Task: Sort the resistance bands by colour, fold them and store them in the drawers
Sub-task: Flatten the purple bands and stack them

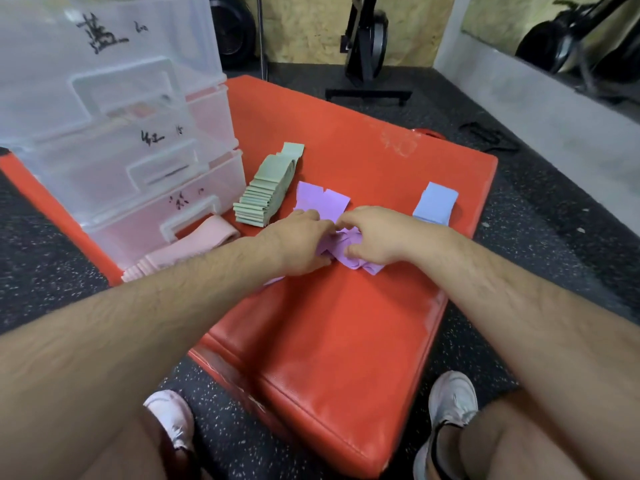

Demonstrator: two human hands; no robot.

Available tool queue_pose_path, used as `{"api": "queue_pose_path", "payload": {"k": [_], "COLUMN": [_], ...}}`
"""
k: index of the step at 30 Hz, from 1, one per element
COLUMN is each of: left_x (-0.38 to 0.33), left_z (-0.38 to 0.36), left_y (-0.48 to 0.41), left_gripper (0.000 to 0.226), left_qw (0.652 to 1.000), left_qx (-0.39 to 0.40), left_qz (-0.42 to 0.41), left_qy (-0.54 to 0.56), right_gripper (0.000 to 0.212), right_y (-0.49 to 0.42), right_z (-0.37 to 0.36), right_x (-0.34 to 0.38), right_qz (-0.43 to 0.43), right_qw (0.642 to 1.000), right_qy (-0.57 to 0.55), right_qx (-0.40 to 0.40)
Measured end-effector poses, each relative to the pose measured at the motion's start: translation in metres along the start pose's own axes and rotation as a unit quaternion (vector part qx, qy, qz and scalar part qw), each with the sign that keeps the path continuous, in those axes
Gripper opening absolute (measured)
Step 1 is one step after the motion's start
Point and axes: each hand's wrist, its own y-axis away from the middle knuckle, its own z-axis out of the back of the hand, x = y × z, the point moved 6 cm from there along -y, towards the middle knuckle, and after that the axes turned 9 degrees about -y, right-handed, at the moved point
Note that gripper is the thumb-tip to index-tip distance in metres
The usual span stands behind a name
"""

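Note:
Purple resistance bands point(322, 200) lie in the middle of the red mat point(332, 341). My left hand point(299, 242) and my right hand point(375, 235) meet over a crumpled purple band point(346, 256), fingers pinching and pressing it against the mat. Left of the purple ones is a row of folded green bands point(265, 195). Folded pink bands point(187, 249) rest at the mat's left edge, in front of the clear drawer unit point(114, 133). A folded blue band point(434, 204) sits to the right of my right hand.
The drawer unit has three labelled drawers, all closed, with pink shapes showing through. Black speckled floor surrounds the mat. A black exercise machine stand point(367, 57) stands behind, a grey ledge point(540, 95) at right. My shoes point(450, 403) are near the mat's front edge.

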Motion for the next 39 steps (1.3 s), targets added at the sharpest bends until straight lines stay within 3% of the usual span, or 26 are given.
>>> {"api": "queue_pose_path", "payload": {"k": [9,16,21,27,31,34,39], "left_x": [0.01,0.018,0.027,0.021,0.0,-0.01,-0.019], "left_z": [0.014,0.026,0.026,0.065,0.084,0.09,0.094], "left_y": [-0.003,0.015,0.02,0.029,0.033,0.034,0.04], "left_gripper": [0.026,0.026,0.034,0.07,0.064,0.063,0.062], "left_qw": [0.995,0.986,0.962,0.918,0.911,0.89,0.838], "left_qx": [-0.035,-0.054,-0.059,-0.193,-0.199,-0.234,-0.228], "left_qz": [0.037,0.036,0.076,0.077,0.019,0.047,0.066], "left_qy": [0.08,0.151,0.255,0.338,0.361,0.388,0.492], "right_gripper": [0.03,0.033,0.032,0.029,0.03,0.03,0.023], "right_y": [-0.001,0.014,0.027,0.046,0.058,0.064,0.075], "right_z": [0.005,0.025,0.053,0.07,0.08,0.087,0.098], "right_x": [-0.005,-0.007,-0.004,0.012,0.024,0.025,0.025], "right_qz": [0.05,0.051,0.061,0.086,0.116,0.111,0.092], "right_qw": [0.997,0.979,0.945,0.909,0.87,0.836,0.78], "right_qy": [-0.016,-0.107,-0.168,-0.286,-0.369,-0.423,-0.518], "right_qx": [-0.064,-0.166,-0.272,-0.291,-0.307,-0.331,-0.34]}}
